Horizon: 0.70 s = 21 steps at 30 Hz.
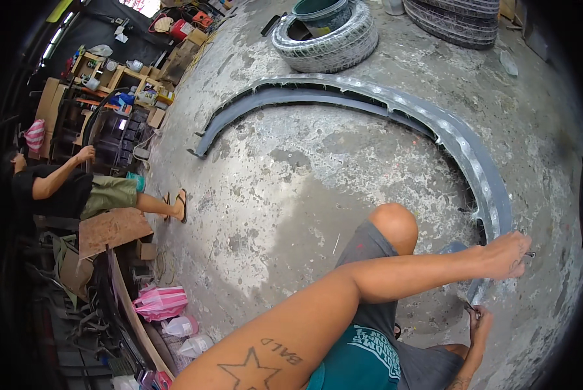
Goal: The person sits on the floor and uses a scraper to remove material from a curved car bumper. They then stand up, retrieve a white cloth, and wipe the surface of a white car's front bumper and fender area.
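A long grey car bumper [481, 170] lies curved on the concrete floor, with dull patches and a row of pale spots along it. My left hand [507, 253] is over its near right end, fingers bent and close together around it. A small dark thing shows at those fingertips, too small to name. Just nearer to me, my right hand [479, 321] is closed on a thin dark tool [469, 305], whose tip touches the bumper's end. That tool's exact kind is unclear. My left forearm hides part of the bumper's end, and a bluish piece [453, 247] shows beside my knee.
Beyond the bumper lie a dusty tire [327, 55] with a green bucket [323, 14] and stacked tires [453, 23]. At the left stands another person [57, 185] in sandals, near cluttered shelves [119, 81]. A pink striped bag [161, 303] and plastic jugs [193, 345] are at the lower left.
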Each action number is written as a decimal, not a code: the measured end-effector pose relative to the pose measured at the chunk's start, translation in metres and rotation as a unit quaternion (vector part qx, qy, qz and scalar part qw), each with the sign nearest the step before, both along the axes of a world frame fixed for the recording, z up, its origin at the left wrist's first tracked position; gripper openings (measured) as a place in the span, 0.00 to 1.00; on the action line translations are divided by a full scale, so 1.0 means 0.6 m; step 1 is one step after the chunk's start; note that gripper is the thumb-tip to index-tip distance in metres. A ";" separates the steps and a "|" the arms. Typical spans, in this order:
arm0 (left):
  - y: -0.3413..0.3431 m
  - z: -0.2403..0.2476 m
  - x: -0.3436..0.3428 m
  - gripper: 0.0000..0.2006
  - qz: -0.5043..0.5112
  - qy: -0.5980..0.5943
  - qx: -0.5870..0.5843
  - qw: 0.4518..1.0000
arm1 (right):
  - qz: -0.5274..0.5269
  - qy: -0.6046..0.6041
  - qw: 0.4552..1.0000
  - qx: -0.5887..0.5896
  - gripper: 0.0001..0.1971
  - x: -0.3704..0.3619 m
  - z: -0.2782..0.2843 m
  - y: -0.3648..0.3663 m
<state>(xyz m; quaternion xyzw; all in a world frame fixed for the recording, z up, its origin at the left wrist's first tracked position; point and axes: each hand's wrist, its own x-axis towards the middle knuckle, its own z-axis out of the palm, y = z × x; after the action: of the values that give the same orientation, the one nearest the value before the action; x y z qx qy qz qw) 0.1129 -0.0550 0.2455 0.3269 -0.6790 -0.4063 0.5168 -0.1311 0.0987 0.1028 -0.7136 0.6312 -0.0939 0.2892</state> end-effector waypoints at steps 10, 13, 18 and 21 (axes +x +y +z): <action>0.019 0.020 0.018 0.14 -0.044 -0.070 0.052 0.995 | -0.015 -0.058 0.997 0.044 0.15 -0.006 -0.009 -0.002; 0.032 0.039 0.052 0.14 -0.065 -0.093 0.106 0.988 | -0.131 -0.088 0.974 0.161 0.17 0.030 0.072 -0.059; 0.077 0.047 0.080 0.15 0.008 -0.108 0.071 0.992 | -0.077 -0.122 0.990 0.011 0.20 -0.022 -0.061 -0.141; 0.104 0.088 0.126 0.15 -0.009 -0.132 0.063 0.989 | -0.010 -0.167 0.986 -0.010 0.21 -0.025 -0.165 -0.208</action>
<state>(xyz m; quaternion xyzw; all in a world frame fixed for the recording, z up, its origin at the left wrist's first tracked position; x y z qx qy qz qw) 0.1884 0.0076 0.2983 0.4035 -0.7169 -0.4064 0.3975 -0.1460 -0.0261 0.0038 -0.6846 0.5800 -0.2211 0.3821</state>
